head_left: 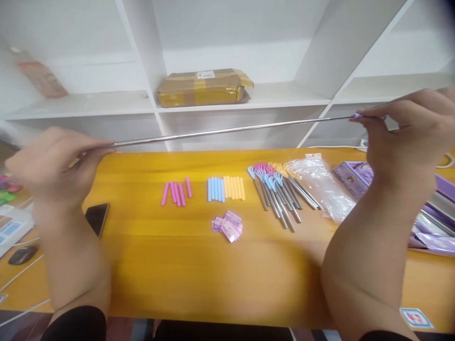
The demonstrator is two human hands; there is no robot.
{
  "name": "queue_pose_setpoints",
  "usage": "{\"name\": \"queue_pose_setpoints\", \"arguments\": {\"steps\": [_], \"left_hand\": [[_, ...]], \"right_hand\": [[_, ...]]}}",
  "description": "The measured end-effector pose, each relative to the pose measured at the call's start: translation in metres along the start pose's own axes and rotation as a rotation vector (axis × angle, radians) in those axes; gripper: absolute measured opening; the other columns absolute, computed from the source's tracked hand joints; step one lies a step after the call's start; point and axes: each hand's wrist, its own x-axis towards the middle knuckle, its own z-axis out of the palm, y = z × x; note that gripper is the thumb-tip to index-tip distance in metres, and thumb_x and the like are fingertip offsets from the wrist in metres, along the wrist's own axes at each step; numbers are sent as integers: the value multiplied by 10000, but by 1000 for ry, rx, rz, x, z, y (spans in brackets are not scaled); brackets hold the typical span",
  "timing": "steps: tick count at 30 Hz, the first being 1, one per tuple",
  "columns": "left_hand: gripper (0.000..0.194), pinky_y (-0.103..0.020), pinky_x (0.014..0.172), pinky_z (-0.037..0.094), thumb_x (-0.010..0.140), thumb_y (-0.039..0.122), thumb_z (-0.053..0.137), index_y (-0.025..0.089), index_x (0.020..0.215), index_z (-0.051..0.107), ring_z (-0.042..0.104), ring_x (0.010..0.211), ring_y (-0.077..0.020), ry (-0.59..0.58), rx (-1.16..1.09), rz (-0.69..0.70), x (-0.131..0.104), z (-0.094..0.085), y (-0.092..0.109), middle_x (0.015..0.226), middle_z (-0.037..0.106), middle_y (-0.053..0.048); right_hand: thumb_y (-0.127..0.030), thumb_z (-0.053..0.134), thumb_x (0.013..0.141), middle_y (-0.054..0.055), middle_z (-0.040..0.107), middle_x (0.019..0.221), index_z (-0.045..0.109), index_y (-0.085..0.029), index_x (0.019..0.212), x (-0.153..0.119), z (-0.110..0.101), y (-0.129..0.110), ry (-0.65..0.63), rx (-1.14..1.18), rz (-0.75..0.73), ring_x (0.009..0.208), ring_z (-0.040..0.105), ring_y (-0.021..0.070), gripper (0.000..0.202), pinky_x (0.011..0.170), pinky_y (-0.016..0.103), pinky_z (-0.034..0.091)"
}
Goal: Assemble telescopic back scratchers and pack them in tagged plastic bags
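Note:
A long, thin telescopic back scratcher rod [231, 130] is drawn out across the view above the table, its right end slightly higher. My left hand [60, 166] pinches the left end between thumb and fingers. At the other end, my right hand [412, 125] is closed on a lilac end piece [358, 115], mostly hidden by the fingers. Below lies a pile of back scratchers [279, 189] with blue, pink and yellow claw heads and metal shafts. Short pink tubes [177, 193], blue tubes [216, 189] and yellow tubes [234, 188] lie in groups beside it.
Small printed cards [231, 226] lie mid-table. A clear plastic bag [327, 189] and a purple box [350, 177] are at right. A phone [97, 218] and mouse [23, 255] lie left. Behind, a white shelf [245, 102] holds a taped carton [202, 88].

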Motion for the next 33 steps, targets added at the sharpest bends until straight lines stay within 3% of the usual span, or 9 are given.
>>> {"name": "queue_pose_setpoints", "arguments": {"steps": [3, 5, 8, 11, 13, 18, 25, 29, 33], "left_hand": [[112, -353, 716, 540, 915, 341, 810, 256, 988, 806, 758, 821, -233, -38, -61, 7, 1, 14, 18, 915, 840, -39], [84, -335, 723, 552, 930, 305, 807, 245, 967, 763, 748, 810, -204, -51, -122, 35, -3, 31, 39, 920, 832, -29], [20, -315, 732, 555, 1005, 261, 715, 247, 995, 727, 745, 841, -186, -134, -240, 82, -15, 65, 79, 942, 813, -25], [157, -310, 680, 521, 1066, 220, 571, 242, 1003, 714, 725, 820, -186, -290, -295, 113, -30, 92, 112, 918, 774, -39], [204, -298, 638, 481, 1083, 224, 522, 238, 996, 706, 692, 756, -173, -369, -303, 121, -36, 103, 121, 871, 736, -32], [187, -271, 569, 386, 1091, 342, 551, 246, 1019, 695, 641, 678, -149, -464, -340, 131, -38, 112, 113, 870, 696, -16], [210, -290, 534, 297, 1078, 310, 534, 326, 1181, 717, 554, 584, -133, -522, -338, 138, -37, 111, 113, 869, 676, 3], [274, -302, 533, 283, 1097, 371, 466, 320, 1074, 734, 532, 575, -149, -635, -415, -19, -28, 103, 119, 788, 664, 9], [330, -305, 529, 304, 1088, 451, 465, 279, 947, 710, 540, 581, -160, -645, -482, -123, -18, 98, 126, 716, 640, 4]], "right_hand": [[-337, 755, 928, 64, 649, 776, 787, -231, 828, -1, 1, -27, 41, 126, -84, 817, 552, 228, 149, 826, 406, 419], [-366, 717, 968, 63, 665, 790, 770, -237, 832, -9, 3, -58, 44, 286, -216, 807, 551, 222, 195, 817, 394, 421], [-333, 658, 1031, 50, 670, 818, 735, -259, 844, -38, 7, -125, -87, 489, -457, 820, 549, 218, 216, 783, 372, 400], [-247, 552, 1087, 41, 647, 826, 709, -265, 866, -78, 16, -190, -257, 597, -671, 809, 513, 210, 272, 742, 357, 343], [-242, 539, 1097, 44, 613, 813, 690, -254, 867, -98, 23, -216, -335, 616, -676, 791, 471, 213, 276, 736, 360, 312], [-286, 584, 1090, 40, 606, 826, 683, -245, 891, -104, 32, -218, -434, 670, -654, 817, 477, 216, 225, 757, 354, 303], [-346, 565, 1108, 47, 682, 896, 690, -225, 949, -96, 25, -210, -472, 677, -682, 832, 557, 204, 236, 782, 355, 345], [-351, 585, 1100, 50, 701, 922, 692, -226, 971, -97, 24, -211, -521, 710, -665, 857, 590, 205, 209, 778, 355, 348], [-332, 595, 1097, 43, 695, 904, 693, -223, 969, -96, 23, -210, -525, 709, -672, 859, 597, 201, 195, 775, 351, 346]]}}
